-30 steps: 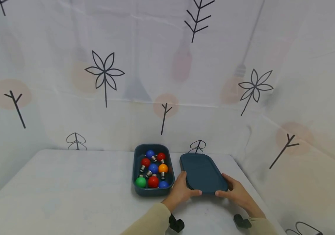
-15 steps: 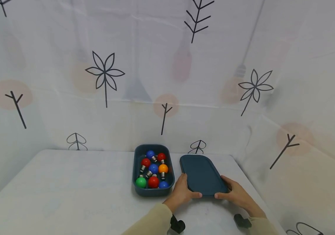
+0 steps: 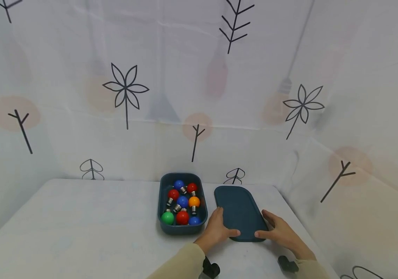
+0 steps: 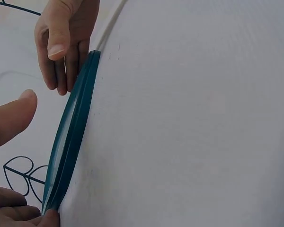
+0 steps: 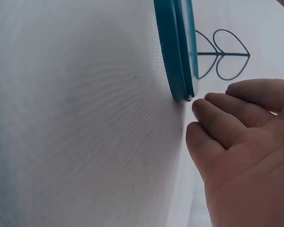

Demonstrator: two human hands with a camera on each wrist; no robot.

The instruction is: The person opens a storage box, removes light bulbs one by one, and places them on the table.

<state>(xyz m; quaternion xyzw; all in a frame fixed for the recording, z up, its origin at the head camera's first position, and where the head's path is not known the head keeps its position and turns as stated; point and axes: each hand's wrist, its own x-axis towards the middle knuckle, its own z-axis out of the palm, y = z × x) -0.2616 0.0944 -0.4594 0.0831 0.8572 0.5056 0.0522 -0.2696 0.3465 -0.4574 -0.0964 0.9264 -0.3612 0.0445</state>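
Note:
A dark teal lid point(image 3: 239, 215) lies flat on the white table, right of a matching container point(image 3: 182, 229). My left hand point(image 3: 215, 231) is at the lid's left edge, its thumb extended over the near corner. In the left wrist view, some fingertips of that hand point(image 4: 19, 208) meet the lid's rim point(image 4: 68, 142), while the thumb stands off it. My right hand point(image 3: 281, 234) is by the right edge with fingers stretched. Its fingers point(image 5: 213, 118) appear apart from the lid point(image 5: 175, 52) in the right wrist view.
Inside the container lie several coloured bulbs, among them a green bulb point(image 3: 167, 217), an orange bulb point(image 3: 194, 202) and a red bulb point(image 3: 182, 217). A printed cloth wall point(image 3: 171, 147) rises behind the white table point(image 3: 90, 232) and along its right side.
The lid's near end has come down and the lid now lies flat on the table. Both hands have let go of it, staying in nearly the same place.

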